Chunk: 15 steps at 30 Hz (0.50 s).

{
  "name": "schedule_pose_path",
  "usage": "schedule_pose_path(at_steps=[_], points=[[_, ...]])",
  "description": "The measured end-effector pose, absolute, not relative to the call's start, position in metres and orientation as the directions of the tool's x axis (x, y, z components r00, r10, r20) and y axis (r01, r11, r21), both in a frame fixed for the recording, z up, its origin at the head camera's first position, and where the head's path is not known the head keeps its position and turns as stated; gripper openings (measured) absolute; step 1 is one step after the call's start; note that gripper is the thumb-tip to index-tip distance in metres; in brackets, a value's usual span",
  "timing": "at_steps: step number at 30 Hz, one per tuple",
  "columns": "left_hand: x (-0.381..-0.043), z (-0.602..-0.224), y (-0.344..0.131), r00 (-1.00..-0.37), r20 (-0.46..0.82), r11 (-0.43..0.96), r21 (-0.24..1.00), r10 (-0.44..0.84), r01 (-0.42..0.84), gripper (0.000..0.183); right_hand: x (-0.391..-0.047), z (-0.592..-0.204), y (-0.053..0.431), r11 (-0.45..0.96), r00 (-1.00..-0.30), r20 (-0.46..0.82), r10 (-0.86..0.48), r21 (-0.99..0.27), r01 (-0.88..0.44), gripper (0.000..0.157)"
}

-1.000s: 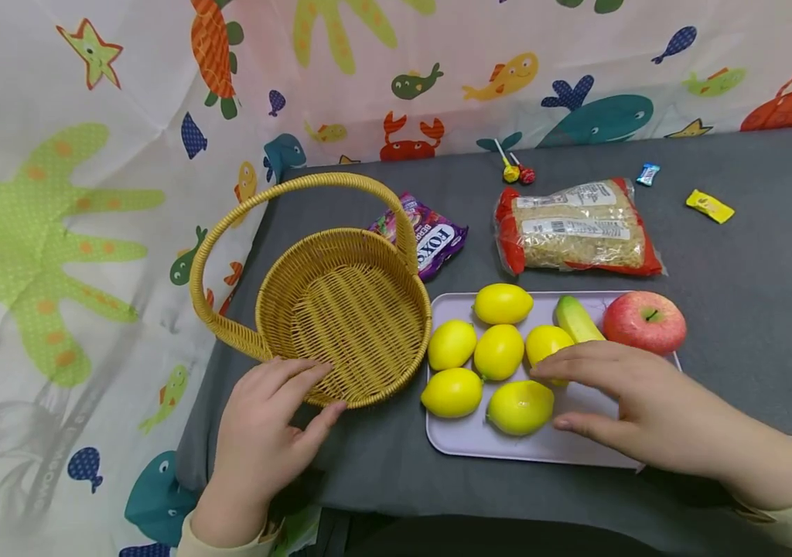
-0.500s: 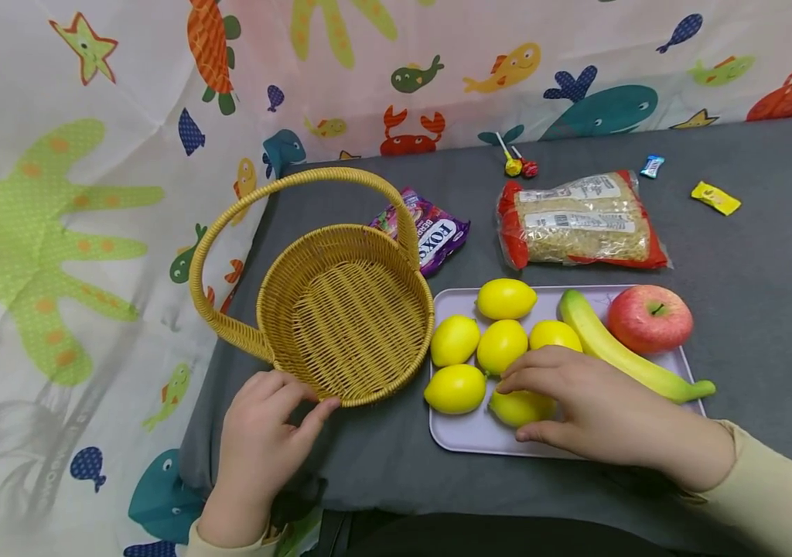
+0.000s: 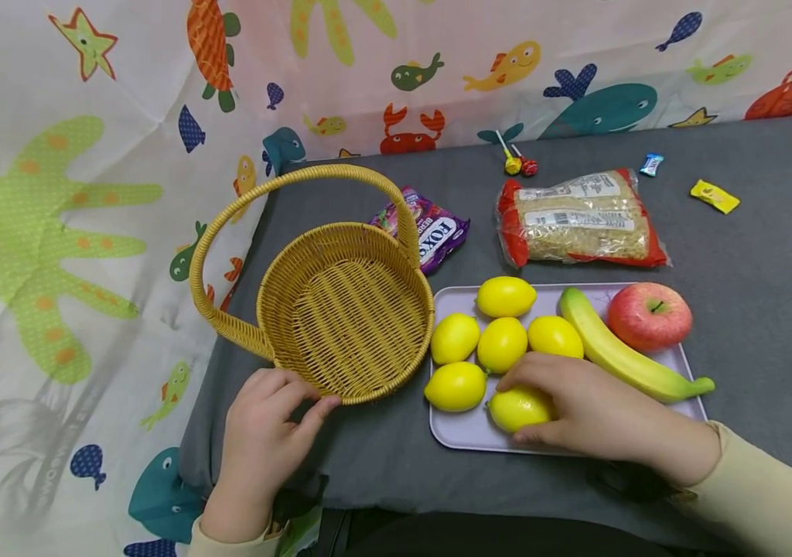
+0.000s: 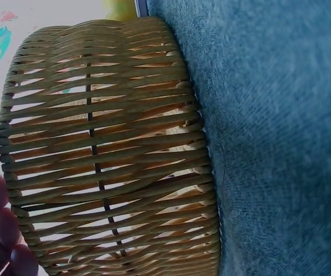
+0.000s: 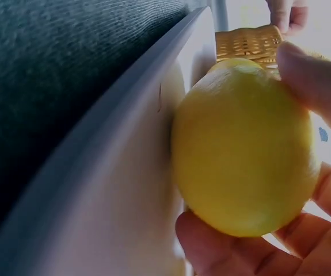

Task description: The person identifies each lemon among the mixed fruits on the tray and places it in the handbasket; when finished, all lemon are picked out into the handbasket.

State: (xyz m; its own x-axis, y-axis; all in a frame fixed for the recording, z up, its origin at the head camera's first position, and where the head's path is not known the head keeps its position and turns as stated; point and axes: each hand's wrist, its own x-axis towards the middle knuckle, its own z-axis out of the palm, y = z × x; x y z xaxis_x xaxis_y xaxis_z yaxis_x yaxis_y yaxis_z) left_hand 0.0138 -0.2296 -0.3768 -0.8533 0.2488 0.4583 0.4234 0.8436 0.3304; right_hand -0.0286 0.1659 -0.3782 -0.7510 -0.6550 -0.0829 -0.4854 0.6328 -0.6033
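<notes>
My left hand (image 3: 267, 433) pinches the near rim of a round wicker basket (image 3: 340, 241) with a tall hoop handle. The basket's inside shows only bare weave. In the left wrist view, fingertips curl over the rim beside the woven wall (image 4: 107, 149). On a pale lilac tray (image 3: 462, 439), my right hand (image 3: 591, 410) grips the nearest lemon (image 3: 517, 408). Thumb and fingers lie on opposite sides of that lemon (image 5: 246, 149) in the right wrist view, and it sits at the tray surface. Several other lemons (image 3: 503, 345) are grouped to its left and behind.
A banana (image 3: 622, 352) and an apple (image 3: 650, 316) share the tray's right side. Behind are a purple sweets bag (image 3: 438, 232), a red-ended clear packet (image 3: 580, 220), two lollipops (image 3: 512, 165), a blue-wrapped sweet (image 3: 651, 165) and a yellow-wrapped one (image 3: 715, 196). A patterned curtain (image 3: 368, 70) borders the table.
My right hand has moved left and down onto the nearest lemon and taken hold of it, uncovering the banana. My left fingers have closed onto the basket's rim.
</notes>
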Motion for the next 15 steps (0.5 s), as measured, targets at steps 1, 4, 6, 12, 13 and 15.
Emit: schedule_pose_path(at_steps=[1, 4, 6, 12, 13, 15], points=[[0.014, -0.377, -0.23, -0.852, 0.461, 0.843, 0.329, 0.249, 0.424, 0.041, -0.029, -0.379, 0.166, 0.631, -0.754, -0.083, -0.651, -0.611, -0.477, 0.048], [0.014, -0.378, -0.23, -0.839, 0.482, 0.839, 0.323, 0.254, 0.439, 0.035, -0.032, -0.377, 0.167, 0.631, -0.764, -0.093, -0.638, -0.632, -0.45, 0.049], [0.014, -0.378, -0.23, -0.831, 0.491, 0.838, 0.312, 0.261, 0.447, 0.028, -0.034, -0.372, 0.167, 0.621, -0.765, -0.088, -0.638, -0.647, -0.443, 0.049], [0.013, -0.376, -0.229, -0.843, 0.464, 0.86, 0.274, 0.274, 0.43, 0.022, -0.047, -0.346, 0.157, 0.536, -0.748, -0.102, -0.655, -0.761, -0.365, 0.048], [0.014, -0.376, -0.229, -0.845, 0.46, 0.863, 0.27, 0.273, 0.426, 0.022, -0.05, -0.341, 0.153, 0.518, -0.745, -0.107, -0.659, -0.782, -0.346, 0.048], [0.014, -0.375, -0.228, -0.85, 0.454, 0.869, 0.267, 0.269, 0.417, 0.023, -0.056, -0.333, 0.143, 0.477, -0.735, -0.119, -0.668, -0.826, -0.301, 0.047]])
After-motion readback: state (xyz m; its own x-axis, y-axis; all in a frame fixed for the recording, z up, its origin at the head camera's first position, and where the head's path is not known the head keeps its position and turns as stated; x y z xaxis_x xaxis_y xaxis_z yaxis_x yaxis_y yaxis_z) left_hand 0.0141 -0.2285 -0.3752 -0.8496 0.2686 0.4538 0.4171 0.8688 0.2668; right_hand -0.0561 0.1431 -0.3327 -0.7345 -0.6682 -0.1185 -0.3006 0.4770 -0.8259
